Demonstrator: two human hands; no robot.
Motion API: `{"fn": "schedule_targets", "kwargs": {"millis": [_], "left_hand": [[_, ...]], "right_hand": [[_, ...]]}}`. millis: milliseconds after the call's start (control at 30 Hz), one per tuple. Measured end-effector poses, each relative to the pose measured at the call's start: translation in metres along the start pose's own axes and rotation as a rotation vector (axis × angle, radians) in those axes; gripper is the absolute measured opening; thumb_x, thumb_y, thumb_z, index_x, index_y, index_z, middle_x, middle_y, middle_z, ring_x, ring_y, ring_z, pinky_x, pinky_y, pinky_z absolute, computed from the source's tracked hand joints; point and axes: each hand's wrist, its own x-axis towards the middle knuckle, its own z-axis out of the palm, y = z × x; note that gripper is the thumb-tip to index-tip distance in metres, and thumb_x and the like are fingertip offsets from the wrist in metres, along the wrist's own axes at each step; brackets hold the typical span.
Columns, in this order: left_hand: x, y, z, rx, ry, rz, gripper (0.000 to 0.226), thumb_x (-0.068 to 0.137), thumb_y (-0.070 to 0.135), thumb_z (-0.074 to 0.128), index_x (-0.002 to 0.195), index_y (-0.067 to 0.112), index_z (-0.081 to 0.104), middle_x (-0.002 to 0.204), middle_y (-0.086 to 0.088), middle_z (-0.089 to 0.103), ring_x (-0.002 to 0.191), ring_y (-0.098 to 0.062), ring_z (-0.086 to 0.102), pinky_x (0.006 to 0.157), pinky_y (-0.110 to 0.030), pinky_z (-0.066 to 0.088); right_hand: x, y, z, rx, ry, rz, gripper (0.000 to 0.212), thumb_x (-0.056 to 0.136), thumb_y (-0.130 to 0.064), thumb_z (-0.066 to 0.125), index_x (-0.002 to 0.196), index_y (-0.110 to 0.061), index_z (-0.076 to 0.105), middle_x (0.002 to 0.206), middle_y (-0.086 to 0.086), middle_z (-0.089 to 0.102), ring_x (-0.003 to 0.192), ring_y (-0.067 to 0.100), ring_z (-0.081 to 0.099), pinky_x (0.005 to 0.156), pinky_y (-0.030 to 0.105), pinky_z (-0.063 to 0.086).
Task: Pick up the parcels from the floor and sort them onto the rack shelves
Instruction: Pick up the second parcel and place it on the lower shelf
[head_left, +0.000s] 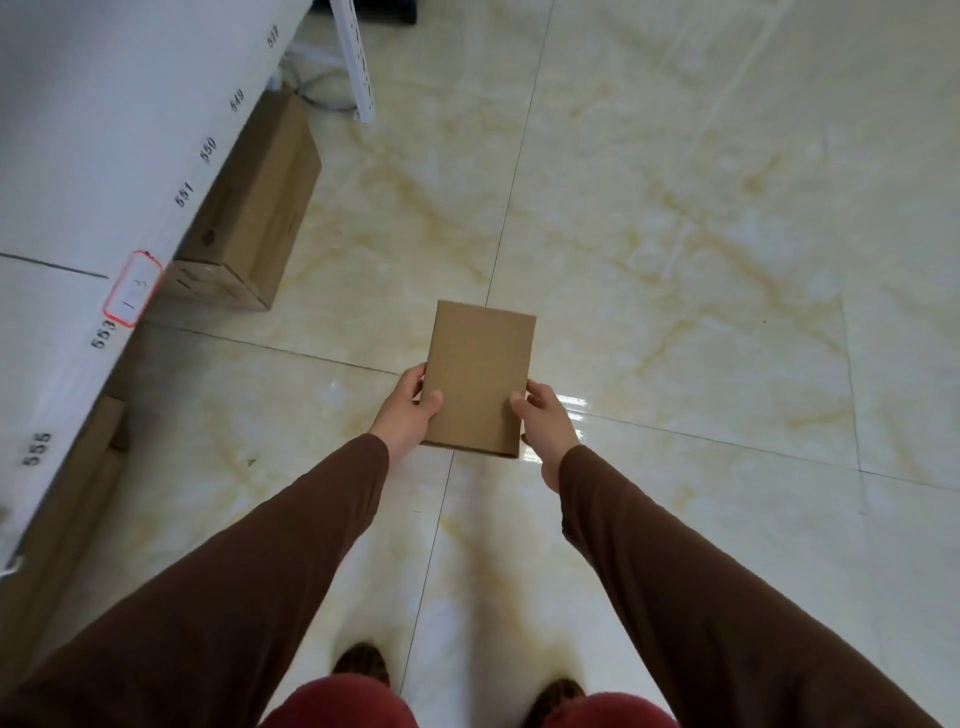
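A small plain brown cardboard parcel (478, 374) is held flat in front of me, above the tiled floor. My left hand (408, 410) grips its near left edge with the thumb on top. Gripping the near right edge is my right hand (545, 421). Both arms are in brown sleeves. The white rack shelf (78, 156) runs along the left, its front edge printed with numbers such as 551 and 553 and carrying a red-framed label (134, 288).
A large cardboard box (254, 208) lies on the floor under the shelf, and another box (78, 493) sits further down at the lower left. A white perforated rack upright (358, 57) stands at the top. Glossy cream tile floor (675, 260) spreads to the right. My shoes show at the bottom.
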Motion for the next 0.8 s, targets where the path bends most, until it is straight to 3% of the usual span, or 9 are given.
{"fn": "schedule_targets", "kwargs": {"millis": [133, 233, 333, 400, 467, 533, 667, 800], "left_hand": [[-0.072, 0.103, -0.013, -0.06, 0.008, 0.109, 0.052, 0.108, 0.017, 0.05, 0.158, 0.022, 0.037, 0.151, -0.007, 0.056, 0.134, -0.029, 0.059, 0.115, -0.048, 0.046], [-0.143, 0.198, -0.024, -0.073, 0.032, 0.22, 0.05, 0.107, 0.018, 0.052, 0.155, 0.025, 0.04, 0.146, -0.003, 0.057, 0.12, -0.022, 0.063, 0.101, -0.037, 0.054], [-0.208, 0.282, -0.031, -0.079, 0.046, 0.314, 0.048, 0.106, 0.021, 0.054, 0.152, 0.03, 0.043, 0.141, 0.002, 0.057, 0.11, -0.015, 0.062, 0.089, -0.028, 0.055], [-0.256, 0.343, -0.034, -0.102, 0.033, 0.359, 0.047, 0.106, 0.023, 0.055, 0.15, 0.033, 0.044, 0.14, 0.003, 0.058, 0.116, -0.018, 0.062, 0.094, -0.034, 0.057], [-0.303, 0.398, -0.034, -0.133, 0.019, 0.408, 0.046, 0.105, 0.024, 0.056, 0.148, 0.037, 0.045, 0.138, 0.006, 0.059, 0.12, -0.017, 0.062, 0.091, -0.03, 0.057], [-0.344, 0.447, -0.033, -0.157, 0.01, 0.452, 0.046, 0.104, 0.025, 0.058, 0.145, 0.041, 0.044, 0.136, 0.008, 0.061, 0.119, -0.013, 0.063, 0.085, -0.021, 0.055], [-0.395, 0.519, -0.028, -0.224, -0.017, 0.468, 0.05, 0.105, 0.023, 0.057, 0.15, 0.035, 0.038, 0.134, -0.001, 0.069, 0.122, -0.019, 0.067, 0.1, -0.035, 0.056], [-0.411, 0.573, -0.023, -0.291, -0.072, 0.484, 0.04, 0.107, 0.019, 0.054, 0.145, 0.026, 0.042, 0.135, -0.007, 0.068, 0.122, -0.022, 0.067, 0.095, -0.033, 0.056]], "right_hand": [[-0.075, -0.082, -0.023, 0.081, 0.031, -0.176, 0.044, 0.103, -0.024, 0.055, 0.146, -0.024, 0.047, 0.151, 0.002, 0.052, 0.128, 0.022, 0.059, 0.09, 0.032, 0.051], [-0.152, -0.161, -0.049, 0.152, 0.034, -0.287, 0.041, 0.103, -0.019, 0.054, 0.144, -0.023, 0.048, 0.145, 0.003, 0.058, 0.124, 0.021, 0.063, 0.085, 0.027, 0.056], [-0.228, -0.235, -0.076, 0.141, 0.066, -0.383, 0.04, 0.103, -0.02, 0.055, 0.142, -0.026, 0.049, 0.144, 0.003, 0.059, 0.129, 0.023, 0.06, 0.098, 0.04, 0.057], [-0.287, -0.291, -0.1, 0.139, 0.09, -0.447, 0.04, 0.103, -0.022, 0.056, 0.142, -0.028, 0.05, 0.143, 0.002, 0.06, 0.131, 0.024, 0.059, 0.103, 0.048, 0.055], [-0.344, -0.343, -0.124, 0.125, 0.116, -0.528, 0.041, 0.102, -0.023, 0.058, 0.141, -0.031, 0.052, 0.142, 0.0, 0.06, 0.132, 0.022, 0.057, 0.104, 0.05, 0.054], [-0.395, -0.391, -0.147, 0.067, 0.153, -0.637, 0.043, 0.101, -0.024, 0.06, 0.142, -0.032, 0.053, 0.141, -0.004, 0.06, 0.13, 0.015, 0.057, 0.103, 0.048, 0.055], [-0.463, -0.461, -0.183, -0.173, 0.258, -0.88, 0.047, 0.101, -0.025, 0.061, 0.147, -0.026, 0.052, 0.138, -0.004, 0.06, 0.127, 0.017, 0.054, 0.103, 0.048, 0.051], [-0.494, -0.513, -0.202, -0.481, 0.428, -1.075, 0.051, 0.1, -0.034, 0.059, 0.15, -0.031, 0.051, 0.139, -0.002, 0.059, 0.125, 0.02, 0.046, 0.107, 0.044, 0.044]]}}
